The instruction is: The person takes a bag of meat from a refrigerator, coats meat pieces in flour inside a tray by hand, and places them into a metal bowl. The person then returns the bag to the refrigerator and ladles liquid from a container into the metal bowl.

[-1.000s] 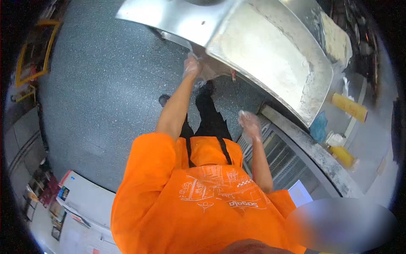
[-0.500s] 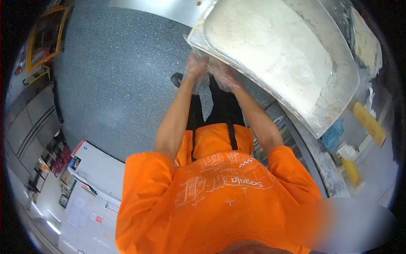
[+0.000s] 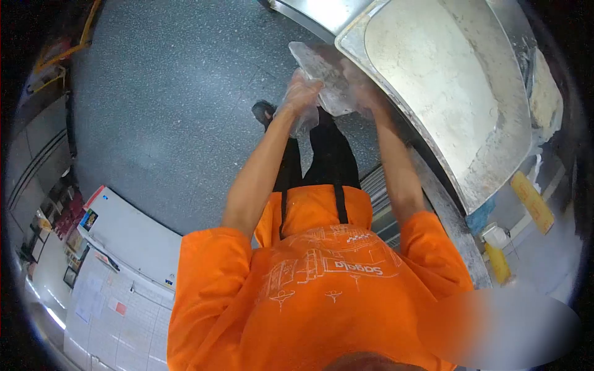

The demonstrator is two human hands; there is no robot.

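Both my hands are in thin clear plastic gloves, held out over the floor at the left edge of a large pale tray. My left hand is closed on the near side of a translucent plastic piece, with the thumb across it. It has straight edges and is tilted; whether it is a container, a lid or a bag I cannot tell. At its other side is my right hand, blurred and close to the tray's rim, its fingers partly hidden. The tray has a whitish, floury surface.
A metal surface lies beyond the tray. To the right are a pale bagged lump, a blue plastic bag and yellow cylinders. A white fridge-like cabinet stands at the lower left. Grey speckled floor spreads ahead.
The translucent plastic piece now shows between my hands. My right hand has moved right, away from my left. The tray sits farther right in view.
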